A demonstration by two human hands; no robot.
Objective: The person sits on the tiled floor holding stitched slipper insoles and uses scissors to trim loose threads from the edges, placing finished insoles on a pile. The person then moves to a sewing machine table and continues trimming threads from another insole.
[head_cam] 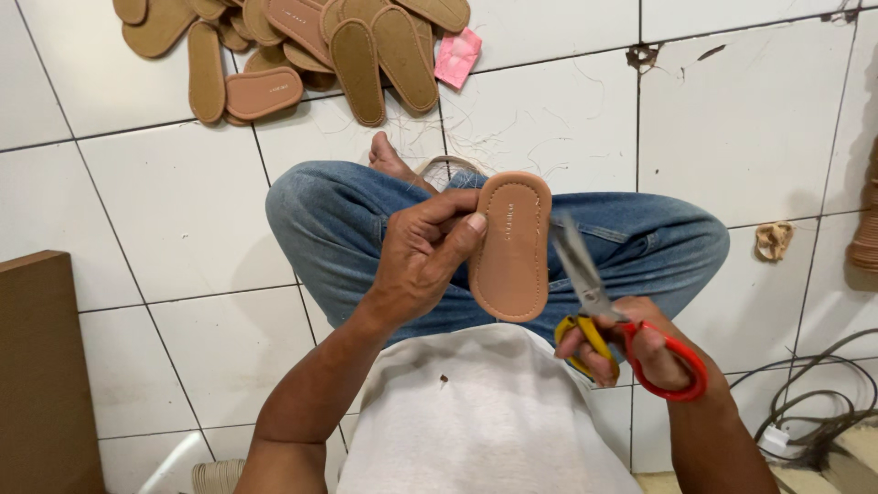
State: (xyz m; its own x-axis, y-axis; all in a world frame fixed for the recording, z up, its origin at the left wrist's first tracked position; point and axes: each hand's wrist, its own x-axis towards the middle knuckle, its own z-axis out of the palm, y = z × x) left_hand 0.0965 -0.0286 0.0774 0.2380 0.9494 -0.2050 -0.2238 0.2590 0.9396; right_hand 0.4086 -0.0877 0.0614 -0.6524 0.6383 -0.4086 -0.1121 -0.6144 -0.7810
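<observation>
**Sole Held Upright, Scissors at Its Right Edge**

My left hand (416, 261) grips the tan sandal sole (510, 247) by its left edge, thumb pressed on its face, above my crossed jeans-clad legs (347, 229). My right hand (640, 352) is closed through the scissors' (594, 306) yellow and red handles, blades just right of the sole. A pile of soles (302, 50) lies on the tiled floor (549, 110) beyond the sole.

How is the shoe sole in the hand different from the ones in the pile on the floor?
The held insole stands upright, gripped alone by the left hand, while the piled insoles lie flat and overlap on the tiled floor. The held insole sits next to the scissors in the right hand; the pile lies farther off. Both are tan, rounded and stitched around the edge.
</observation>
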